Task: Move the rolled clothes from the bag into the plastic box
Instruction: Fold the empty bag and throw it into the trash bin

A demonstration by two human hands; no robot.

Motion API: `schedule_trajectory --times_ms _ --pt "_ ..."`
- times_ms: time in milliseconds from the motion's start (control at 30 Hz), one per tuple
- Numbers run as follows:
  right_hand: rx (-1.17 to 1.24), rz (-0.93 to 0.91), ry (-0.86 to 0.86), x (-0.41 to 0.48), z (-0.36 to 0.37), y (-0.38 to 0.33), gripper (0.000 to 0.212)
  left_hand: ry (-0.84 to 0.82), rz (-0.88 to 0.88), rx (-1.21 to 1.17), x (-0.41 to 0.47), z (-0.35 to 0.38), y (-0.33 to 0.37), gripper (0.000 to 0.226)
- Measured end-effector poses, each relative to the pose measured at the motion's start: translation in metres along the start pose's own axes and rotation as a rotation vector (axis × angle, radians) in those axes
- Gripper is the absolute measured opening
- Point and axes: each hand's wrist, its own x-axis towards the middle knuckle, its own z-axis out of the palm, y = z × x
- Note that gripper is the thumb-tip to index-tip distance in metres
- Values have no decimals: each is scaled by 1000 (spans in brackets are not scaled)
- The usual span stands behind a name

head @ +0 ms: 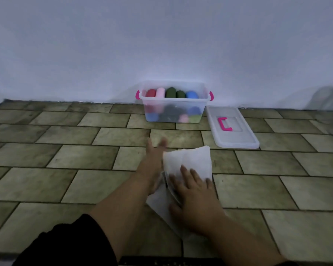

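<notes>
A clear plastic box (174,99) with pink latches stands on the tiled floor against the white wall. It holds several rolled clothes (171,92) in red, pink, dark green and blue, with more beneath. A flat white bag (188,158) lies on the floor in front of me. My right hand (192,189) rests flat on the bag, fingers spread. My left hand (154,156) reaches forward beside the bag's left edge, blurred, fingers apart; I cannot tell whether it touches the bag.
The box's clear lid (232,129) with a pink handle lies on the floor right of the box. A crumpled clear plastic sheet (327,106) sits at the far right by the wall. A dark edge runs along the bottom of the view.
</notes>
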Motion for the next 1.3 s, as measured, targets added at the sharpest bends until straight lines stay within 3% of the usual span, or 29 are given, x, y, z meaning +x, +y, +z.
schedule_trajectory --times_ms 67,133,200,300,433,500,600,700,767,933,1100,1200,1300 --pt "47 -128 -6 -3 -3 2 81 51 85 593 4 8 -5 120" --pt "97 -201 -28 -8 -6 4 90 115 180 867 6 12 -17 123" --pt "67 -188 -51 -20 -6 7 105 137 241 848 8 13 -25 118" --pt "40 -101 -63 -36 1 24 111 142 233 869 11 17 -29 113" --pt "231 44 142 -39 -13 63 116 186 134 807 11 31 -18 92" --pt "289 39 208 -37 -18 79 121 155 119 803 5 51 -10 84" --pt "270 -45 125 -35 -16 88 129 22 65 756 -7 93 -2 87" --pt "205 -23 148 -36 -12 103 113 -104 -70 544 -18 128 7 96" --pt "246 8 227 -40 -14 115 93 -169 -37 497 -21 144 8 96" --pt "366 191 386 -67 -24 149 61 -153 378 982 -29 172 5 72" --pt "373 417 473 -110 -29 178 48 -494 566 1059 -44 226 -8 66" --pt "335 613 596 -155 -28 191 31 -632 653 987 -69 262 -22 62" --pt "331 845 761 -221 -18 204 31 -824 742 854 -107 290 -41 53"
